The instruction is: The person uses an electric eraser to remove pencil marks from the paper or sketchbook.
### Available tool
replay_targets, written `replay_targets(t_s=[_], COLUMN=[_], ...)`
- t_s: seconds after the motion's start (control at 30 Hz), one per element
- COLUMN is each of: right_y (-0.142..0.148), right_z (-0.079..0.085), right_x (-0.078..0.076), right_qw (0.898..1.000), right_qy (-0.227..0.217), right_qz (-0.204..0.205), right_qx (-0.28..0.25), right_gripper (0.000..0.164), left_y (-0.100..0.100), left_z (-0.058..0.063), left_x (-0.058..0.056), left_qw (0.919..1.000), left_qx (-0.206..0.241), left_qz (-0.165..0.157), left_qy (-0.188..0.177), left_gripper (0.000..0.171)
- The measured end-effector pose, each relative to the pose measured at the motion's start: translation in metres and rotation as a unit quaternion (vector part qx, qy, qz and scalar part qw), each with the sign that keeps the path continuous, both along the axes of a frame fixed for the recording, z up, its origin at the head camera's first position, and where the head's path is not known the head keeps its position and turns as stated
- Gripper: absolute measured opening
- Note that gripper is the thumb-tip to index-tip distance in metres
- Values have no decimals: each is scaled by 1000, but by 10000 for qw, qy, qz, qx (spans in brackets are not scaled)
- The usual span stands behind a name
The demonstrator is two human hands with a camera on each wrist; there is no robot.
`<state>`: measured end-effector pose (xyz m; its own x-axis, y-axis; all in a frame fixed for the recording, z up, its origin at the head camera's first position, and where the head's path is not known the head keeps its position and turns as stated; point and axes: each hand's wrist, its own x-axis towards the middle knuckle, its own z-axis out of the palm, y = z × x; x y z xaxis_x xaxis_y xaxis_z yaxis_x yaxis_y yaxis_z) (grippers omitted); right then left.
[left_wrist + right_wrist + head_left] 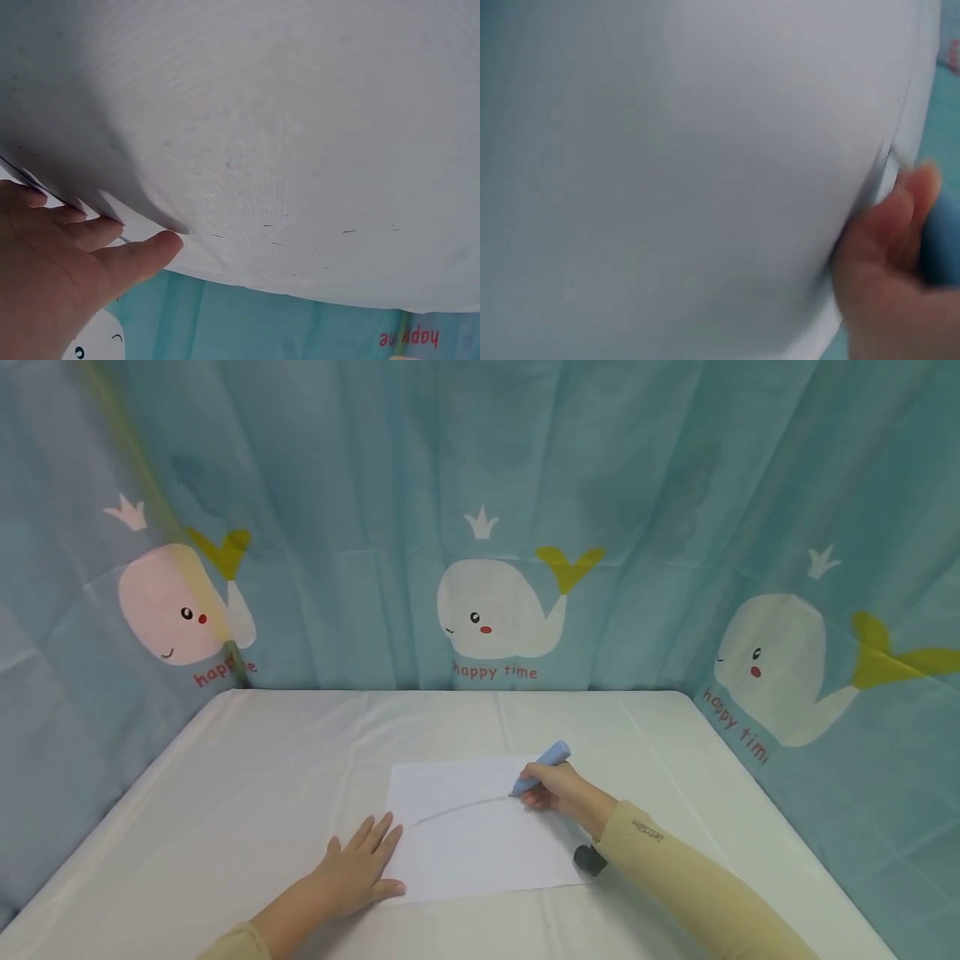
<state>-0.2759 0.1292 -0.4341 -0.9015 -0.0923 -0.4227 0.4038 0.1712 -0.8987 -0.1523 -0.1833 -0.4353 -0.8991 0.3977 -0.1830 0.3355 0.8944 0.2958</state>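
A sheet of white paper (457, 856) lies on the white-covered table, and a thin grey line (461, 808) curves across its upper part. My right hand (553, 787) pinches a light blue marker (555, 753) at the line's right end, its tip at the paper and its back end tilted up to the right. In the right wrist view the marker (941, 244) shows blurred beside the thumb and fingers. My left hand (356, 868) lies with fingers spread at the sheet's left edge, fingertips and thumb over the paper. The left wrist view shows that hand (67, 255) from the thumb side.
A small black object (589, 860) sits beside my right sleeve (675, 877), overlapping the sheet's lower right corner. The white tablecloth (262, 777) stretches around the paper. A blue curtain (360, 610) printed with whales hangs along the table's back and sides.
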Motion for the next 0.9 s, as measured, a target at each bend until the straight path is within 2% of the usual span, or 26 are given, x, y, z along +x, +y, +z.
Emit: replay_targets(t_s=[0.27,0.6,0.77,0.9], right_y=[0,0,1,0], right_z=[-1,0,-1,-1], right_x=[0,0,1,2], right_qw=[9999,9994,9986,9979], right_qy=[-101,-38,-38,-53], right_qz=[-84,348,415,249], right_qx=[-5,-66,-312,-594], right_gripper=[25,26,29,28], left_y=[-3,-4,-3,-3], left_z=[-6,-4,-3,-3], left_x=[-1,-1,-1,-1], left_qw=[10000,9999,9998,9999], left_qx=[-24,-22,-79,-53], left_qz=[-76,-119,-116,-89], left_qy=[25,89,119,121], left_gripper=[84,84,83,82])
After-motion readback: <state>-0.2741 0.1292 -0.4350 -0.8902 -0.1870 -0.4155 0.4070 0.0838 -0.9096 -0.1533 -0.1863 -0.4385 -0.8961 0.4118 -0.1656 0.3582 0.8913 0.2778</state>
